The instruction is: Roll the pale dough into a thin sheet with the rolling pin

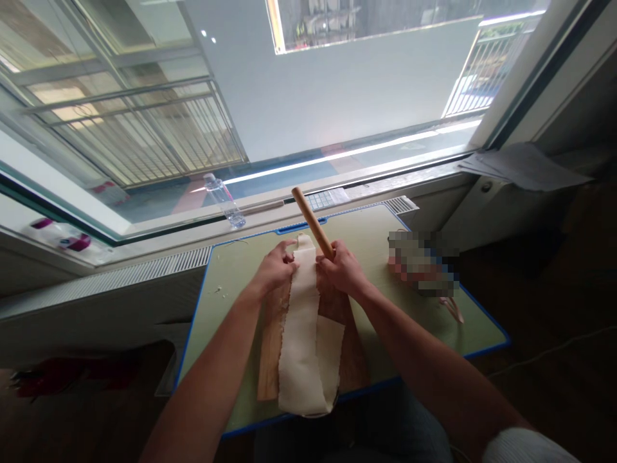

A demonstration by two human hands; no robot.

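A long cream strip of dough (299, 334) with ragged edges lies lengthwise over a wooden board (268, 360), and its near end folds back to the right. My left hand (276, 265) is closed at the left edge of the strip near its far end, thumb and fingers on the dough. In my right hand (343, 267) is a wooden rolling pin (312, 222), tilted up and away to the left. The right thumb and fingertips also reach the right edge of the strip. A small rolled or folded bit of dough (304, 242) shows at the far end.
Beneath the board is a pale green cutting mat (380, 257) with a blue rim. A blurred-out object (421, 263) lies on its right. Beyond, a clear bottle (225, 202) stands on the sill by the window, with papers (525, 166) at right and another bottle (62, 236) lying left.
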